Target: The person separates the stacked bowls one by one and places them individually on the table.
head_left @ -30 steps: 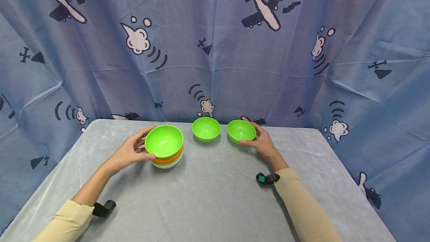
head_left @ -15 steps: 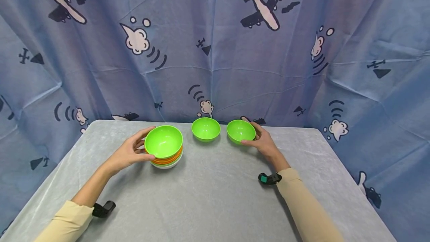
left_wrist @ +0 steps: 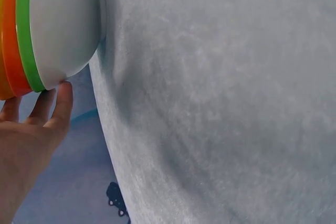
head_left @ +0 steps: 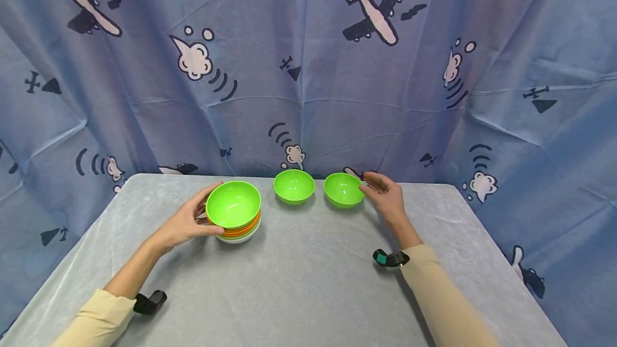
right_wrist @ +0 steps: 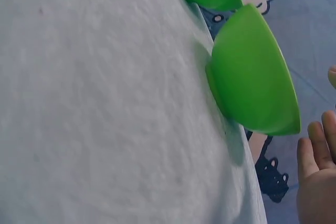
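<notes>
My left hand [head_left: 183, 223] grips a stack of bowls at its left side, thumb along the front and fingers behind. A green bowl [head_left: 233, 204] tops the stack, over orange bowls [head_left: 248, 227] and another green one. At the bottom is a white bowl [left_wrist: 65, 30], my fingertips right at its rim in the left wrist view. A single green bowl [head_left: 341, 190] stands upright at the back, beside my right hand [head_left: 389, 200]. The right fingers are relaxed and hold nothing; the right wrist view shows a gap between them and this bowl [right_wrist: 249, 77].
Between the stack and the right-hand bowl stands another green bowl [head_left: 294, 186], near the table's back edge. A grey cloth covers the table [head_left: 299, 283]. Directly behind hangs a blue curtain [head_left: 260, 68] printed with planes.
My right hand has let go of the right green bowl and drawn off to its right, fingers lifted. That bowl stays standing where it was. The left hand keeps its hold on the stack.
</notes>
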The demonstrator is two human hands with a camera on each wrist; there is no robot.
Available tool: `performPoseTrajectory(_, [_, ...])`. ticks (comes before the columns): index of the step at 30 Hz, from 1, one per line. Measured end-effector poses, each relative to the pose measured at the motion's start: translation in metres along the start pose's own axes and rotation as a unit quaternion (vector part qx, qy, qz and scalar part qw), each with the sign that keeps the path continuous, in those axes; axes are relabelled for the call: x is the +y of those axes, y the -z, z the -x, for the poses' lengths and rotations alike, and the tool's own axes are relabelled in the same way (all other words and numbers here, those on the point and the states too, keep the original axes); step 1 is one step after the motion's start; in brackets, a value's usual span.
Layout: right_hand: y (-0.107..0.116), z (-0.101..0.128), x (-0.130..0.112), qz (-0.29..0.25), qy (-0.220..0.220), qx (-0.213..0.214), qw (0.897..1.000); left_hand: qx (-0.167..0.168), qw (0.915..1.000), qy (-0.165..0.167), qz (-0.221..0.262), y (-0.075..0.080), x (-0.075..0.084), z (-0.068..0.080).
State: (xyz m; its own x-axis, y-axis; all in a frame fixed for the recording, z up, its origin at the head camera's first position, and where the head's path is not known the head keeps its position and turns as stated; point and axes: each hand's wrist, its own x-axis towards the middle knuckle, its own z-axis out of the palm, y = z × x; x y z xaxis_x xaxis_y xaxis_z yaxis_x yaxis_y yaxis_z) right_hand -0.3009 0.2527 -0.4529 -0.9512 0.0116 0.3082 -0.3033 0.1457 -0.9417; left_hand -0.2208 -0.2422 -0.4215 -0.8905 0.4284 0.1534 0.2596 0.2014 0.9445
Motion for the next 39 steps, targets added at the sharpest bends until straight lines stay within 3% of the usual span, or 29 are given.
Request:
performPoseTrajectory(8, [-0.010,0.005,-0.011,0.011,0.036,0.015,0.999,0.004,1.0000,0.002,0.001,0.000,-0.001,0.000])
performPoseTrajectory(14, [-0.017,0.008,-0.043,0.010,0.055,0.010,0.998,0.003,1.0000,0.001,0.002,0.000,-0.001,0.000])
performPoseTrajectory(19, [-0.026,0.005,-0.056,-0.011,0.071,-0.004,0.997,0.000,1.0000,-0.006,0.003,0.001,-0.003,0.000])
performPoseTrajectory(28, [-0.053,-0.011,-0.039,-0.050,0.087,-0.039,0.994,-0.006,0.9999,-0.007,0.007,0.002,-0.004,0.000])
performPoseTrajectory(39, [-0.093,-0.006,-0.043,-0.065,0.091,-0.079,0.991,-0.010,0.9999,0.002,0.006,0.002,-0.003,0.001])
